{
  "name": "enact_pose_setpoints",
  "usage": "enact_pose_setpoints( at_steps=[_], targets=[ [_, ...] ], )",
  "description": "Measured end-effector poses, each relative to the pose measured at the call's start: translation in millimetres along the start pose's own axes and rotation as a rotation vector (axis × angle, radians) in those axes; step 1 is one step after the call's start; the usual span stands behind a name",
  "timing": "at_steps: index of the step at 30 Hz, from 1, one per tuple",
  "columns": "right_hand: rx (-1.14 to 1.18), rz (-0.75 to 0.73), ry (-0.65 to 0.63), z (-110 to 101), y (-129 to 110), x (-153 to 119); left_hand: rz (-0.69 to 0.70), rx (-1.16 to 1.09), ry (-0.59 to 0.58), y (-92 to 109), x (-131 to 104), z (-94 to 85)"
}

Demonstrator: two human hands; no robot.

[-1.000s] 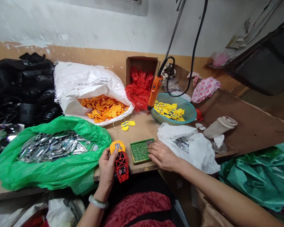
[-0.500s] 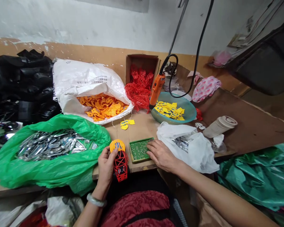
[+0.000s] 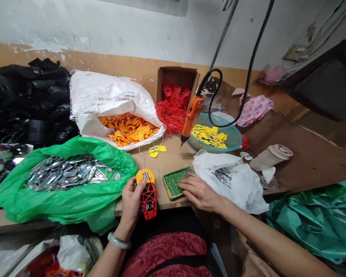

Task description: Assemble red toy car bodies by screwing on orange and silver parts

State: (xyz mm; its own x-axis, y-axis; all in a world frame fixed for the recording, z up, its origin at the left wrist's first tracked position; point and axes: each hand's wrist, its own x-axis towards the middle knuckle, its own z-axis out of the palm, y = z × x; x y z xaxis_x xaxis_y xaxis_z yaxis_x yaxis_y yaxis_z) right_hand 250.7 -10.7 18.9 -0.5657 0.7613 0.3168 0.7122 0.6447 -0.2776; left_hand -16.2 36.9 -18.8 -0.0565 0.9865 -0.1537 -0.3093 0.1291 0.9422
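Observation:
In my left hand is a toy car with an orange-yellow hood, a red lattice frame and a black body. The thumb rests on its top and the fingers wrap its left side, over the table's front edge. To its right lies a green perforated tray with small metal screws along its far right side. My right hand reaches over the tray's right part, fingers stretched out and touching it. Whether a screw is under the fingertips is hidden. An orange electric screwdriver hangs bit-down beyond the tray.
A green bag of shiny parts lies left, a white sack of orange pieces behind it. Red frames spill from a cardboard box. A teal basin holds yellow pieces. A white bag and a cup stand right.
The view has shifted slightly, so most things appear a little further right. My right fingers have moved slightly on the tray. The toy car stays in my left hand.

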Motion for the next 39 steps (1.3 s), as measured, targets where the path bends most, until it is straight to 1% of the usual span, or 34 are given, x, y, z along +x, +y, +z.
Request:
enact_pose_setpoints(
  at_steps=[2,6,8,12,17,20,23,26,30,32,35,37,39],
  targets=[
    [-0.009,-0.002,0.030,-0.3,-0.4,-0.2,-0.003,-0.003,-0.007,0.3,0.0,0.2],
    [-0.041,-0.063,0.011,0.4,1.7,-7.5,-0.002,-0.012,-0.007,1.3,-1.2,0.6],
    [-0.080,-0.069,0.024,2.1,3.5,-12.7,0.000,-0.017,-0.004,2.1,-2.2,1.1],
    [-0.146,-0.021,0.060,11.3,0.9,-15.5,0.005,-0.020,-0.004,3.3,-3.1,2.0],
    [-0.164,0.067,0.093,29.9,-14.6,-0.8,0.024,0.001,-0.003,2.4,-2.1,1.1],
    [-0.124,0.105,0.097,34.0,-19.1,5.8,0.029,0.010,-0.006,1.3,-1.5,0.4],
    [-0.079,0.070,0.030,29.4,-15.2,3.4,0.027,0.010,-0.008,0.7,-1.2,0.6],
    [-0.073,0.028,-0.043,18.9,-7.6,-4.0,0.024,0.006,-0.002,0.8,-1.0,0.9],
    [-0.094,0.103,0.021,7.1,-4.5,-6.6,0.025,0.000,0.000,0.8,-1.3,0.5],
    [-0.078,0.115,0.027,6.8,-7.8,-3.3,0.026,-0.001,-0.005,0.6,-1.5,0.2],
    [-0.045,0.065,-0.060,11.5,-12.8,2.4,0.026,0.001,-0.010,-0.1,-1.4,-0.2],
    [-0.042,0.043,-0.104,13.4,-12.1,3.8,0.024,0.003,-0.011,-0.5,-1.1,-0.6],
    [-0.045,0.047,-0.098,11.7,-7.6,2.8,0.023,0.004,-0.010,-0.9,-0.7,-1.0]
  ],
)
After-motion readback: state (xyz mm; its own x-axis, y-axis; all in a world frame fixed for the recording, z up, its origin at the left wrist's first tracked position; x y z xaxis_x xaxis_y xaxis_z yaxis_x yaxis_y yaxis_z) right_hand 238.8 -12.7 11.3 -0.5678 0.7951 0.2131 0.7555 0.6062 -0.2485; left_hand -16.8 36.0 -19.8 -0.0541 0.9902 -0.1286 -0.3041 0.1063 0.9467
